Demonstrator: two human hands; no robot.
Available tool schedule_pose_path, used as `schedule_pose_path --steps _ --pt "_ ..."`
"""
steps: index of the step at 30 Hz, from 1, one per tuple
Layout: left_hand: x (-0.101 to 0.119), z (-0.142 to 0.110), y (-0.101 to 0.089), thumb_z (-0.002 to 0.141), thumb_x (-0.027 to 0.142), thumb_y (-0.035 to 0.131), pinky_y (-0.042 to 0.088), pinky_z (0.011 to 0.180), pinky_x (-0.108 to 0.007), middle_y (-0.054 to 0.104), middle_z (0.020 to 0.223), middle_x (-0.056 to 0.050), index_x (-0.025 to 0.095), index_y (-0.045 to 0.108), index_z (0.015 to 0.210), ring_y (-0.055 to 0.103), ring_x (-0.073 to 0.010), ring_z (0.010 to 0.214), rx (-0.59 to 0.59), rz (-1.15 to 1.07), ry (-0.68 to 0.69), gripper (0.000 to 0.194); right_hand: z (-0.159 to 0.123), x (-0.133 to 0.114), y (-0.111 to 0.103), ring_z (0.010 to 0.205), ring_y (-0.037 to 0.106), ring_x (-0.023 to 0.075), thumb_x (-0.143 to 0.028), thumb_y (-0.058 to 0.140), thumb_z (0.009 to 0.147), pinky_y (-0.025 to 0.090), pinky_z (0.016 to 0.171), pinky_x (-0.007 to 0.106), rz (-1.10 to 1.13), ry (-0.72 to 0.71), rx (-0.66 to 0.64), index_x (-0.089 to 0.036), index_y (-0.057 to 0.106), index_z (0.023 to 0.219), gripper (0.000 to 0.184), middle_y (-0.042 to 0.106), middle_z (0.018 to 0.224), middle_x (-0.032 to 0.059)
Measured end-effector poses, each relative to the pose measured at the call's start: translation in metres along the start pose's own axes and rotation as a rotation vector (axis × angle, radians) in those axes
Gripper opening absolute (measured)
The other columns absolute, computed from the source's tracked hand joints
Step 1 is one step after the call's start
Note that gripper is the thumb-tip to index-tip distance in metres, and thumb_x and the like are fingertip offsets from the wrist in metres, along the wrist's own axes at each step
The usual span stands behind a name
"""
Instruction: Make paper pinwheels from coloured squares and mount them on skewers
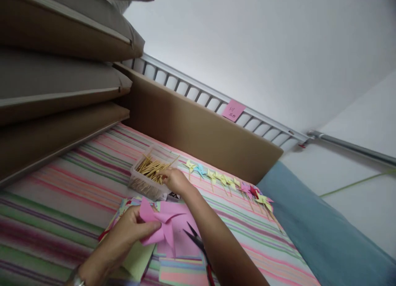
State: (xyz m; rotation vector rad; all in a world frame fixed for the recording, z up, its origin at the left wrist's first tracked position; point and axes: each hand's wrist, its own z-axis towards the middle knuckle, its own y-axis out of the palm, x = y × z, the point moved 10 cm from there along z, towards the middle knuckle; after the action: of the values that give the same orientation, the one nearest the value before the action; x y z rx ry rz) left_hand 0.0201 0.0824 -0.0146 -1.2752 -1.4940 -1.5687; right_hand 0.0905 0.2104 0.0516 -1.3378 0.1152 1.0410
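My left hand (131, 226) is closed on a pink paper pinwheel (162, 223), thumb pressed near its centre. Over a clear plastic box (136, 182) of thin wooden sticks (151, 169), my right hand (175, 179) pinches at the stick ends; exactly how many it grips is hidden. Scissors (195, 239) with dark blades and a red handle lie partly under my right forearm, blades apart. Beneath the pinwheel are pink paper sheets (185, 236), a pale yellow-green sheet (138, 259) and a stack of coloured paper (182, 273).
Finished pinwheels on sticks (229, 181) lie in a row along the back of the striped cloth (62, 191). A brown board (198, 121) stands behind, before a white radiator (185, 92) bearing a pink note (233, 110). Stacked cushioned panels (62, 75) rise at left.
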Motion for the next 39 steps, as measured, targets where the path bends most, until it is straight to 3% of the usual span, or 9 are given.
schedule_pose_path --steps 4,8,12,14,16,20,24,30,39 --pt "0.005 0.001 -0.002 0.056 0.029 0.073 0.034 0.051 -0.023 0.061 0.056 0.0 0.016 0.069 0.061 0.049 -0.0132 0.052 -0.022 0.015 0.033 0.015 0.023 -0.001 0.024 0.061 0.058 0.0147 0.004 0.061 0.055 0.042 0.066 0.025 0.031 -0.031 -0.052 -0.027 0.07 0.053 0.032 0.066 0.055 -0.0054" --pt "0.01 0.002 -0.007 0.057 0.024 0.071 0.033 0.05 -0.023 0.058 0.054 0.001 0.016 0.067 0.059 0.047 -0.0125 0.052 0.011 0.07 0.07 0.009 0.013 -0.019 -0.007 0.073 0.061 0.0165 -0.011 0.063 0.069 0.045 0.073 0.028 0.091 -0.006 0.108 -0.026 0.073 0.069 0.018 0.069 0.071 -0.0019" --pt "0.008 0.001 -0.004 0.065 0.023 0.067 0.032 0.052 -0.023 0.057 0.056 0.001 0.016 0.066 0.062 0.047 -0.0127 0.054 -0.015 0.173 0.075 0.008 -0.047 -0.038 -0.071 0.097 0.058 0.019 -0.028 0.051 0.085 0.041 0.089 0.034 0.159 0.055 0.381 -0.022 0.07 0.087 0.021 0.068 0.097 0.0044" --pt "0.004 0.001 0.001 0.067 0.023 0.066 0.032 0.053 -0.023 0.056 0.056 0.001 0.016 0.065 0.061 0.047 -0.013 0.055 -0.05 0.202 0.07 0.01 -0.095 -0.023 -0.092 0.097 0.059 0.0201 -0.033 0.053 0.084 0.042 0.088 0.034 0.387 0.184 0.549 -0.02 0.069 0.091 0.022 0.068 0.098 0.0057" --pt "0.0 0.001 0.011 0.067 0.023 0.066 0.033 0.053 -0.023 0.057 0.056 0.0 0.016 0.064 0.058 0.048 -0.0135 0.056 -0.104 0.223 0.076 0.011 -0.143 0.0 -0.092 0.085 0.062 0.0187 -0.038 0.055 0.083 0.045 0.083 0.033 0.57 0.307 0.671 -0.02 0.067 0.093 0.024 0.068 0.083 0.0036" --pt "-0.012 0.002 0.036 0.067 0.025 0.068 0.037 0.058 -0.024 0.061 0.061 -0.001 0.017 0.067 0.062 0.052 -0.0156 0.06 -0.208 0.283 0.099 0.009 -0.196 0.044 -0.046 0.05 0.052 0.0105 -0.037 0.063 0.076 0.043 0.053 0.024 0.808 0.482 0.603 -0.019 0.062 0.1 0.03 0.059 0.06 -0.0033" --pt "-0.019 -0.001 0.063 0.072 0.022 0.064 0.041 0.071 -0.026 0.067 0.075 -0.004 0.02 0.071 0.069 0.059 -0.0196 0.076 -0.303 0.436 0.15 0.007 -0.207 0.062 -0.018 0.042 0.043 0.0066 -0.031 0.064 0.071 0.033 0.041 0.019 0.891 0.55 0.538 -0.017 0.059 0.079 0.016 0.059 0.059 -0.0029" --pt "-0.025 0.003 0.086 0.077 0.023 0.06 0.042 0.079 -0.028 0.069 0.078 -0.003 0.022 0.071 0.074 0.061 -0.0193 0.079 -0.319 0.6 0.231 0.011 -0.209 0.069 -0.023 0.04 0.04 0.0061 -0.029 0.062 0.07 0.032 0.041 0.018 0.776 0.64 0.412 -0.015 0.061 0.071 0.014 0.049 0.047 -0.0063" --pt "-0.028 0.013 0.095 0.079 0.023 0.058 0.041 0.086 -0.03 0.069 0.083 -0.002 0.024 0.069 0.079 0.061 -0.019 0.088 -0.29 0.665 0.332 0.011 -0.216 0.064 -0.035 0.065 0.052 0.0114 -0.025 0.058 0.078 0.04 0.059 0.021 0.698 0.495 0.359 -0.016 0.066 0.079 0.012 0.061 0.073 0.0007"
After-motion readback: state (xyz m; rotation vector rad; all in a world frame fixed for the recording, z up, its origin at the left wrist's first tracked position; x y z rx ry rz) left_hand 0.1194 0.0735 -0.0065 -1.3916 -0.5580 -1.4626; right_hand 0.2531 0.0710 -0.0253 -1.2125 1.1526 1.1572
